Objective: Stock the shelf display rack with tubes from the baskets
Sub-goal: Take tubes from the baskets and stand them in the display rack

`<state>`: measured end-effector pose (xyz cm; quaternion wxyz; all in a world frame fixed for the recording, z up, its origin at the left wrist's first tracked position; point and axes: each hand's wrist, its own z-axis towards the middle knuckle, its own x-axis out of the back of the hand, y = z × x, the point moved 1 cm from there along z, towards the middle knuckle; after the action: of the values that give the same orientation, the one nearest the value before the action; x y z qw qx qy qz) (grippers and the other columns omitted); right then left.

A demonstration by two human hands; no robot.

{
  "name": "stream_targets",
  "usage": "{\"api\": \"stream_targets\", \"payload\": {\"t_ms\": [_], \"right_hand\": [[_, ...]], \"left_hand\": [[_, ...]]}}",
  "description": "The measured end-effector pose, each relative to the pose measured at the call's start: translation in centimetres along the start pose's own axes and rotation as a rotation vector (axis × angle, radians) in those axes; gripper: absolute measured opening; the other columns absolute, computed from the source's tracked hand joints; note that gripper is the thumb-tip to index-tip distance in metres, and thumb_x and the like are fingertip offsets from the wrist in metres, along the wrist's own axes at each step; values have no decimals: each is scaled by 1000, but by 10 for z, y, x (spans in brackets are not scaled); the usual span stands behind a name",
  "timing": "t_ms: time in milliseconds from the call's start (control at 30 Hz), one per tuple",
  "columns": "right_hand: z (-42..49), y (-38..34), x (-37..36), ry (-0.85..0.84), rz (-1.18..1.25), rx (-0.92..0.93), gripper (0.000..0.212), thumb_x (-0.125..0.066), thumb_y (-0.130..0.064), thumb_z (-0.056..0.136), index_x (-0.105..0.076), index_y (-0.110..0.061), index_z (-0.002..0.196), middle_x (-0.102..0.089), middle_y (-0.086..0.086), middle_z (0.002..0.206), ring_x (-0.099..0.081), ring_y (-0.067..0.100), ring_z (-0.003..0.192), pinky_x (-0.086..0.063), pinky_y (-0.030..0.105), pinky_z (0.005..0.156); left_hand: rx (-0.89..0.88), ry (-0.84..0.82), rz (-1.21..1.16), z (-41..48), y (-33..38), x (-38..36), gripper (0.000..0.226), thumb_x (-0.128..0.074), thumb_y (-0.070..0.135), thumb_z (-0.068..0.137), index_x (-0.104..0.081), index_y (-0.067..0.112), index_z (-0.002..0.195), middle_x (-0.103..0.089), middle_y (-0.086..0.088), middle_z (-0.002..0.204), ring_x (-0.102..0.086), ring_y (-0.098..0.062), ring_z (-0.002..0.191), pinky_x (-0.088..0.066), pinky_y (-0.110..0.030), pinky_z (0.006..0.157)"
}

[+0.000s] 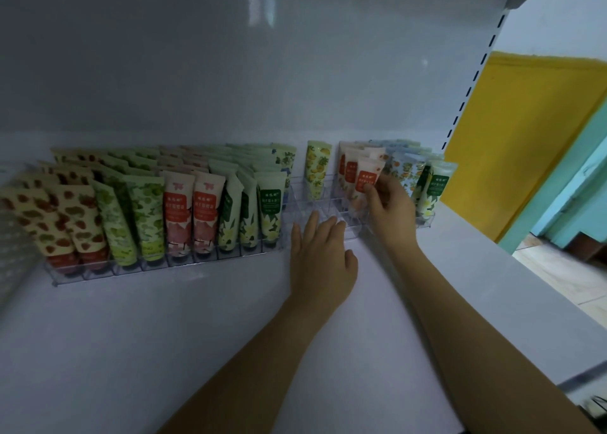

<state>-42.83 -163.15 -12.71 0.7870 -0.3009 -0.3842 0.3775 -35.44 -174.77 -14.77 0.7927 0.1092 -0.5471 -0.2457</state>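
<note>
Your right hand [391, 210] pinches the red-label tube [367, 184], thumb on the label and fingers curled behind it. That tube stands tilted at the front of its red-label row in the clear right rack [297, 200], between a lone fruit-print tube [317, 167] and the blue and green tubes at the rack's right end. Your left hand [320, 256] holds nothing: fingers are straight and spread, tips at the rack's bare front compartments (whether they touch it, can't tell). The left rack [164, 267] sits just beside it, packed with rows of tubes. Both racks sit at the back of a white shelf [164, 351], against a glossy white back panel [230, 56]. A slotted upright [473, 82] marks the right edge. Beyond it are a yellow wall [525, 138], a teal frame [574, 184] and pale floor [565, 269].
</note>
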Motion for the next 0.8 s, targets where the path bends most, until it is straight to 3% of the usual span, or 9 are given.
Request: {"api": "stream_targets", "payload": {"t_ms": [133, 267, 333, 400, 500, 633, 700, 800], "right_hand": [[-5, -4, 0, 39, -18, 51, 30, -49, -14, 94, -52, -4, 122, -62, 10, 114, -58, 19, 100, -48, 33, 85], [-18, -30, 14, 191, -83, 210, 33, -50, -8, 91, -49, 4, 122, -55, 18, 110, -49, 14, 97, -38, 23, 83], [-24, -48, 17, 235, -104, 304, 33, -47, -11, 91, -52, 6, 118, -56, 22, 109, -51, 21, 101, -36, 23, 85], [-29, -68, 14, 182, -85, 373, 39, -42, -19, 90, -52, 5, 118, -55, 20, 110, -53, 27, 101, -36, 22, 86], [-39, -107, -5, 73, -3, 434, 35, -44, -16, 89, -55, 2, 117, -56, 14, 107, -54, 21, 95, -39, 23, 82], [-62, -170, -44, -96, 140, 488, 34, -44, -14, 89, -56, -2, 118, -54, 2, 107, -53, 12, 95, -40, 22, 85], [-77, -205, -66, -209, 183, 521, 34, -42, -17, 90, -57, -5, 119, -54, -3, 108, -52, 9, 96, -40, 20, 86], [-102, -255, -101, -390, 207, 611, 33, -43, -16, 90, -58, -6, 118, -60, 4, 112, -55, 13, 99, -42, 24, 88]], "left_hand": [[-4, 29, -59, 1, 0, 1, 49, -41, 18, 94, -33, 15, 141, -28, 3, 151, -6, -15, 144, 8, -36, 115], [-48, 134, -209, -5, 1, 16, 49, -37, 23, 88, -44, 10, 134, -42, -4, 143, -22, -20, 141, -6, -31, 114], [-79, 204, -302, -10, 4, 35, 52, -33, 27, 84, -51, 5, 128, -50, -10, 136, -35, -25, 134, -19, -34, 114], [-114, 247, -359, -17, 4, 60, 51, -32, 26, 85, -53, 3, 126, -52, -11, 133, -43, -24, 128, -29, -29, 110], [-161, 329, -314, -29, -9, 110, 42, -38, 18, 87, -55, 3, 123, -56, -10, 128, -50, -18, 119, -28, -9, 99], [-141, 405, -140, -58, -57, 191, 44, -40, 21, 84, -58, -1, 117, -60, -15, 120, -55, -23, 111, -30, -14, 96], [-68, 419, -40, -81, -84, 232, 41, -44, 15, 82, -59, -1, 117, -59, -15, 122, -54, -23, 112, -27, -10, 92], [31, 422, 96, -119, -128, 286, 36, -48, 12, 83, -61, 0, 114, -60, -17, 116, -56, -27, 107, -28, -9, 84]]}}
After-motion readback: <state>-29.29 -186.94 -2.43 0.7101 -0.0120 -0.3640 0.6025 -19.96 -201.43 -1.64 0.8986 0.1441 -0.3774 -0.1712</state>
